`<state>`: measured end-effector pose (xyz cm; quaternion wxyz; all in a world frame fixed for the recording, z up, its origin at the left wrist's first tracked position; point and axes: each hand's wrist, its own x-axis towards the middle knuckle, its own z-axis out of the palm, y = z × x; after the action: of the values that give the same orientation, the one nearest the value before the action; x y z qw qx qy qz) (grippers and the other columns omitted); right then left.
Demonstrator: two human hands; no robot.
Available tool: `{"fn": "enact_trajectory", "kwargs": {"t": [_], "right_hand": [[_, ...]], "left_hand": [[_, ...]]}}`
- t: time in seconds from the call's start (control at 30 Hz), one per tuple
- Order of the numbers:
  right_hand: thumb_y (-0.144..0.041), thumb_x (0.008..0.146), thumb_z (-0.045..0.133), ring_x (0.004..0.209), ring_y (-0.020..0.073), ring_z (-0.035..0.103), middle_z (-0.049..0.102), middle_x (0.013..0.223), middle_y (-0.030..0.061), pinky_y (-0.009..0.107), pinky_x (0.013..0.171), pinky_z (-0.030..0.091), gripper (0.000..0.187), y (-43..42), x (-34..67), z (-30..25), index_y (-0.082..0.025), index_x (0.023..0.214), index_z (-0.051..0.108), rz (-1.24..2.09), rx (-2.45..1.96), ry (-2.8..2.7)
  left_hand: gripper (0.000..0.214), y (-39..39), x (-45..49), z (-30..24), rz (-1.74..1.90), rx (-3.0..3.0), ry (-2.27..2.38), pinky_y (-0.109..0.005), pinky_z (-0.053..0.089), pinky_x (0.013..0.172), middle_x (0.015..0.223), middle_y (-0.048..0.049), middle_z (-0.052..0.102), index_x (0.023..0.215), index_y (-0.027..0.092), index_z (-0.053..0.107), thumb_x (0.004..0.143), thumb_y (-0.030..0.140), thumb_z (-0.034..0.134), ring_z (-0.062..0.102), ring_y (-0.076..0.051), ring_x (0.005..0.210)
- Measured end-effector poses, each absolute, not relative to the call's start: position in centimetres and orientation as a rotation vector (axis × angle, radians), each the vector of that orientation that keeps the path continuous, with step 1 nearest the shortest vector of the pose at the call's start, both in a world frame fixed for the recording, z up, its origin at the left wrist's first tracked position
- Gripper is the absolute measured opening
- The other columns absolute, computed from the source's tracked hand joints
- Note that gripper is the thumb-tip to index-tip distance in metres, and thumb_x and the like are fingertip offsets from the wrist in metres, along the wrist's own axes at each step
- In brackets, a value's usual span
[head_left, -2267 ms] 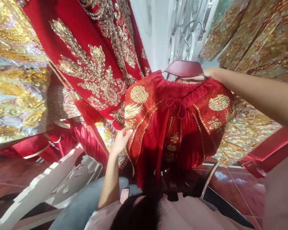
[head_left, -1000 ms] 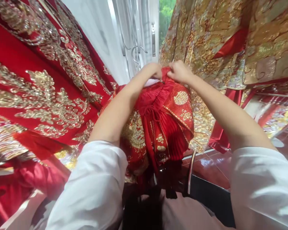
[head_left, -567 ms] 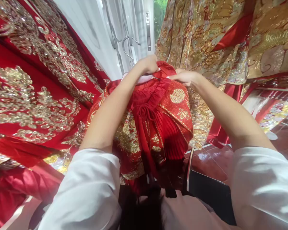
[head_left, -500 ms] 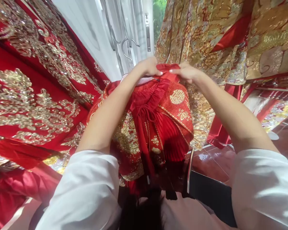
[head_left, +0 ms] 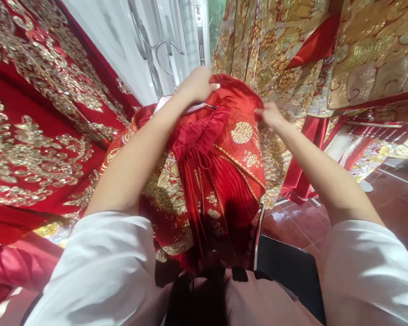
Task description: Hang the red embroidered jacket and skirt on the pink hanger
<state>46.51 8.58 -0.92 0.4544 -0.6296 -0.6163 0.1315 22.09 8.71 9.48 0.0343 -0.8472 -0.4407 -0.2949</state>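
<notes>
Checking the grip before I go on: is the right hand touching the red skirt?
Touching. The head view shows the right hand pinching the top edge of the red skirt with its fingertips.

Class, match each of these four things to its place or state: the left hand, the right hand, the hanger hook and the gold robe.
1 left hand
2 right hand
3 hanger hook
4 gold robe

A pinches the right edge of the red skirt
B silver, up left of both hands
C hangs behind, on the right
D grips the red skirt's top

Pairs: 1-D, 2-A, 3-B, 4-C
</notes>
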Motion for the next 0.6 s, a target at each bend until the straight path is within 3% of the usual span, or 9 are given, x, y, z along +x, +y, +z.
{"fn": "enact_trajectory", "kwargs": {"t": [0.13, 0.2, 0.27, 0.33, 0.4, 0.5, 0.6], "right_hand": [[-0.028, 0.098, 0.013, 0.102, 0.0228, 0.058, 0.060, 0.119, 0.0173, 0.037, 0.084, 0.048, 0.050, 8.5, 46.0, 0.0, -0.008, 0.121, 0.053, -0.015, -1.616, -1.188], [-0.022, 0.097, 0.003, 0.108, 0.0209, 0.055, 0.055, 0.125, 0.0208, 0.035, 0.092, 0.044, 0.054, 7.7, 45.5, -0.6, -0.005, 0.124, 0.047, -0.171, -1.707, -1.267], [-0.028, 0.100, 0.011, 0.102, 0.0207, 0.057, 0.059, 0.117, 0.0202, 0.034, 0.092, 0.042, 0.047, 6.5, 45.9, -1.0, -0.008, 0.119, 0.049, -0.239, -1.804, -1.458], [-0.038, 0.099, 0.030, 0.097, 0.0215, 0.059, 0.063, 0.104, 0.0166, 0.033, 0.090, 0.042, 0.036, 5.2, 47.6, -0.6, -0.013, 0.109, 0.054, -0.256, -1.868, -1.647], [-0.038, 0.097, 0.038, 0.102, 0.0242, 0.057, 0.062, 0.105, 0.0177, 0.035, 0.093, 0.039, 0.032, 4.2, 49.5, 0.4, -0.013, 0.108, 0.054, -0.326, -1.898, -1.653], [-0.036, 0.100, 0.020, 0.116, 0.0288, 0.050, 0.052, 0.123, 0.0241, 0.041, 0.100, 0.033, 0.044, 3.3, 51.1, 1.2, -0.007, 0.121, 0.045, -0.526, -1.905, -1.448], [-0.045, 0.097, 0.013, 0.117, 0.0329, 0.046, 0.051, 0.122, 0.0215, 0.050, 0.101, 0.033, 0.053, 2.2, 51.4, 0.6, -0.011, 0.127, 0.042, -0.351, -1.923, -1.711]], "left_hand": [[0.017, 8.1, 22.1, 8.9, -0.882, -2.615, -1.404, -0.028, 0.030, 0.077, 0.087, -0.0018, 0.063, 0.093, 0.013, 0.065, 0.089, 0.028, 0.058, 0.040, -0.015, 0.075], [0.018, 7.9, 22.1, 8.7, -0.931, -2.557, -1.453, -0.031, 0.030, 0.083, 0.099, -0.0047, 0.064, 0.099, 0.014, 0.064, 0.088, 0.028, 0.060, 0.043, -0.018, 0.082], [0.023, 7.8, 22.1, 8.6, -0.987, -2.470, -1.514, -0.036, 0.029, 0.088, 0.110, -0.0079, 0.063, 0.104, 0.013, 0.063, 0.088, 0.030, 0.061, 0.044, -0.020, 0.089], [0.028, 7.8, 22.1, 8.6, -0.974, -2.453, -1.541, -0.039, 0.028, 0.091, 0.116, -0.0100, 0.061, 0.106, 0.013, 0.063, 0.088, 0.034, 0.061, 0.045, -0.023, 0.094], [0.031, 7.8, 21.9, 8.7, -0.898, -2.518, -1.513, -0.040, 0.028, 0.092, 0.114, -0.0095, 0.062, 0.104, 0.014, 0.064, 0.087, 0.040, 0.062, 0.046, -0.024, 0.099], [0.031, 7.8, 21.8, 8.8, -0.827, -2.617, -1.395, -0.036, 0.029, 0.091, 0.107, -0.0064, 0.064, 0.094, 0.018, 0.066, 0.087, 0.047, 0.059, 0.047, -0.024, 0.100], [0.029, 7.8, 22.0, 8.6, -0.851, -2.551, -1.354, -0.035, 0.030, 0.086, 0.103, -0.0047, 0.065, 0.088, 0.019, 0.066, 0.087, 0.047, 0.059, 0.048, -0.022, 0.095]]}}
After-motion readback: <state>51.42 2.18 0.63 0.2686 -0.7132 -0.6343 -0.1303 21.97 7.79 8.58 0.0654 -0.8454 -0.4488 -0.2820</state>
